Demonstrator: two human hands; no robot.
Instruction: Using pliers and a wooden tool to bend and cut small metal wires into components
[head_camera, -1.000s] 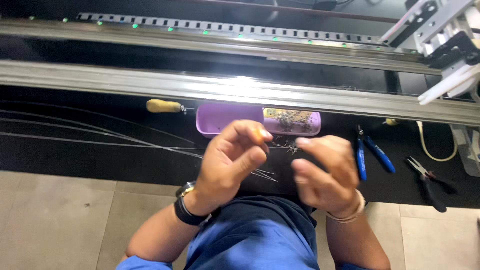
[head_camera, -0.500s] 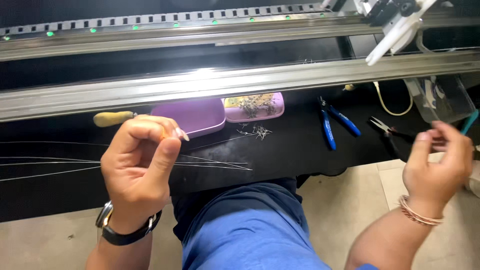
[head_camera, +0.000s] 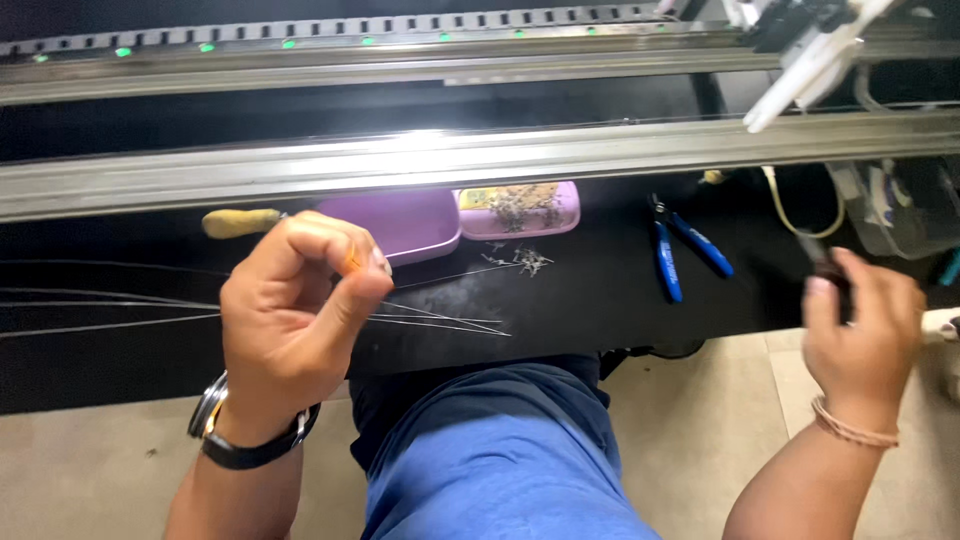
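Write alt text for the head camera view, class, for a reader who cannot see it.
A person's left hand pinches something small above thin wires on a black bench, while the right hand grips a dark tool. Blue-handled pliers and a purple tray lie behind.

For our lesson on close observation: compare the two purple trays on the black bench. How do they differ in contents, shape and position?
The left purple tray looks bare inside, while the right purple tray holds a heap of small grey-brown bits. The left one appears wider and sits nearer the left hand; the right one looks shorter and lies closer to the blue-handled pliers. Both are shallow, rounded, the same purple, side by side under the metal rail.
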